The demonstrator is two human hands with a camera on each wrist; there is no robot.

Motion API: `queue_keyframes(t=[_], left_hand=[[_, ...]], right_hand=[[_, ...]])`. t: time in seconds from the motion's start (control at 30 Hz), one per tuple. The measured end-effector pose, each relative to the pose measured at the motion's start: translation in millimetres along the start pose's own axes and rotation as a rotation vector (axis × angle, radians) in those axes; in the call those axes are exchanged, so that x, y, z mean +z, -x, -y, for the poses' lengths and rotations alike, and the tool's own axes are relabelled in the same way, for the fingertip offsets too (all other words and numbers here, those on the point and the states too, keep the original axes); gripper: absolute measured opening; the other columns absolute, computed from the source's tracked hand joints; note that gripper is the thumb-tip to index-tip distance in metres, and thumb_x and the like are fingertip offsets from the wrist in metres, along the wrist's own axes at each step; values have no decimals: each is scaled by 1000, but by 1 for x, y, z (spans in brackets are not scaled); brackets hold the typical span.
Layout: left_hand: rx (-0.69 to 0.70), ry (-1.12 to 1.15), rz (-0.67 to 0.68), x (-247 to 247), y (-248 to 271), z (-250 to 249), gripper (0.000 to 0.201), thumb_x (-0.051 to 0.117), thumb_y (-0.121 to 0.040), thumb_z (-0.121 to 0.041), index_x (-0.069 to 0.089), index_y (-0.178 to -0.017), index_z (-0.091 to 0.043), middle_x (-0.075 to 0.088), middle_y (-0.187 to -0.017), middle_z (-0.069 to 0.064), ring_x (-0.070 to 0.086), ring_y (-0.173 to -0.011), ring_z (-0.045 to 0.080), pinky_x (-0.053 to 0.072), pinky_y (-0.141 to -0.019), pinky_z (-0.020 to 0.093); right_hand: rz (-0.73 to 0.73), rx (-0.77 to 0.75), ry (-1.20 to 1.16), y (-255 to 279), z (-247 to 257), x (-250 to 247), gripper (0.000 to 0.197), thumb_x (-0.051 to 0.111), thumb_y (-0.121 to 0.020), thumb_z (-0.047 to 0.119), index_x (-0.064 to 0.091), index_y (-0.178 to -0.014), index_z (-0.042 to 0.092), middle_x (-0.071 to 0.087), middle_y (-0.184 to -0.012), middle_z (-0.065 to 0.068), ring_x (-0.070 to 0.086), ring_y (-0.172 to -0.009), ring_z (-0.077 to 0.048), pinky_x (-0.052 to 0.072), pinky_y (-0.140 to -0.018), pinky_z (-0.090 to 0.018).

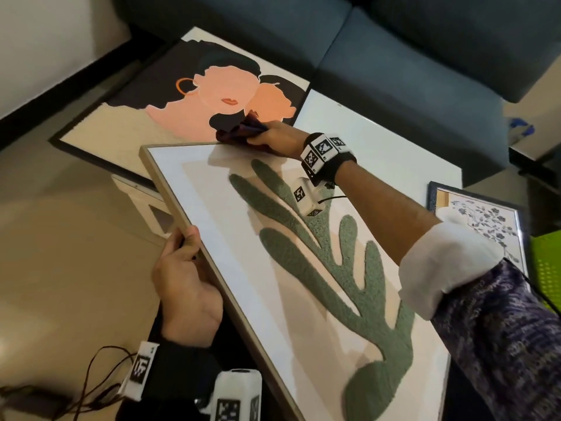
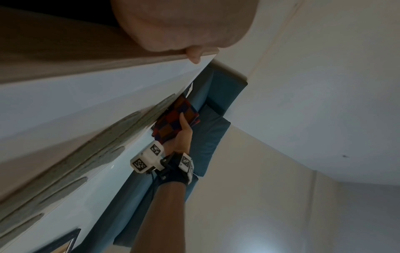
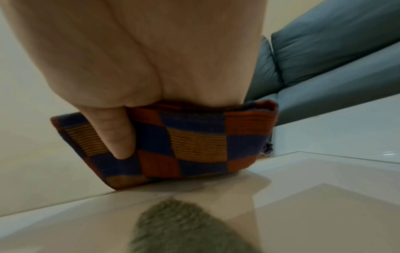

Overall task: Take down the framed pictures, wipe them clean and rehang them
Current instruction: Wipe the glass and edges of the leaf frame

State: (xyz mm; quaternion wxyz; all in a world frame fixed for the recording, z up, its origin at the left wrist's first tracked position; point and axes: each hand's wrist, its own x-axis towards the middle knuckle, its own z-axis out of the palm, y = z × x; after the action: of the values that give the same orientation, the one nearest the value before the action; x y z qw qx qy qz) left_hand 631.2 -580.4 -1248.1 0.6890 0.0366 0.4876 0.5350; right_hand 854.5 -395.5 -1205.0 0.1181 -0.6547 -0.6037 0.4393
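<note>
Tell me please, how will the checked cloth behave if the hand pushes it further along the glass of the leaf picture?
The checked cloth is folded in soft layers, so it is probably floppy and bends under the right hand rather than staying flat. On the smooth, reflective front of the leaf picture it likely slides easily. It sits at the upper edge, so it may hang over there.
</note>
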Motion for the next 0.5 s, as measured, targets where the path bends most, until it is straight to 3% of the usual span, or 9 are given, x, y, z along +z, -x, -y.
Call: queue_keyframes(t=[0.1, 0.17, 0.27, 0.4, 0.5], left_hand=[[6, -5, -15, 3, 2, -2, 25, 57, -103, -8, 78, -98, -20, 78, -94, -1, 72, -95, 20, 58, -95, 43], [13, -9, -23, 5, 4, -3, 28, 56, -103, -7, 79, -94, -20, 77, -89, -1, 70, -95, 23, 59, -92, 43], [9, -19, -33, 10, 6, -5, 24, 56, -104, -8, 76, -95, -18, 74, -87, 2, 69, -89, 23, 60, -89, 43], [-8, -19, -61, 14, 9, -6, 24, 57, -102, -4, 73, -89, -17, 76, -80, 1, 71, -82, 23, 61, -79, 40], [-16, -48, -63, 13, 8, -8, 22, 57, -101, -4, 71, -91, -18, 76, -87, 1, 72, -89, 24, 59, -79, 39]], right_hand=[[52, -49, -15, 13, 28, 14, 22, 53, -103, 17, 60, -123, 22, 62, -113, 1, 56, -107, -17, 38, -105, -30], [58, -96, -59, 25, 45, 22, 17, 53, -103, 17, 60, -118, 21, 63, -105, 3, 57, -96, -11, 41, -97, -26], [-2, -128, -138, 56, 59, 20, 16, 53, -104, 22, 58, -119, 21, 64, -107, -2, 60, -92, -14, 48, -89, -27], [-228, -83, -402, 116, 38, 0, 23, 55, -103, 17, 62, -123, 9, 71, -103, -3, 70, -86, -15, 59, -79, -28], [-453, 22, -491, 165, -3, -11, 16, 58, -101, 16, 70, -109, 10, 76, -95, -4, 73, -79, -15, 61, -77, -32]])
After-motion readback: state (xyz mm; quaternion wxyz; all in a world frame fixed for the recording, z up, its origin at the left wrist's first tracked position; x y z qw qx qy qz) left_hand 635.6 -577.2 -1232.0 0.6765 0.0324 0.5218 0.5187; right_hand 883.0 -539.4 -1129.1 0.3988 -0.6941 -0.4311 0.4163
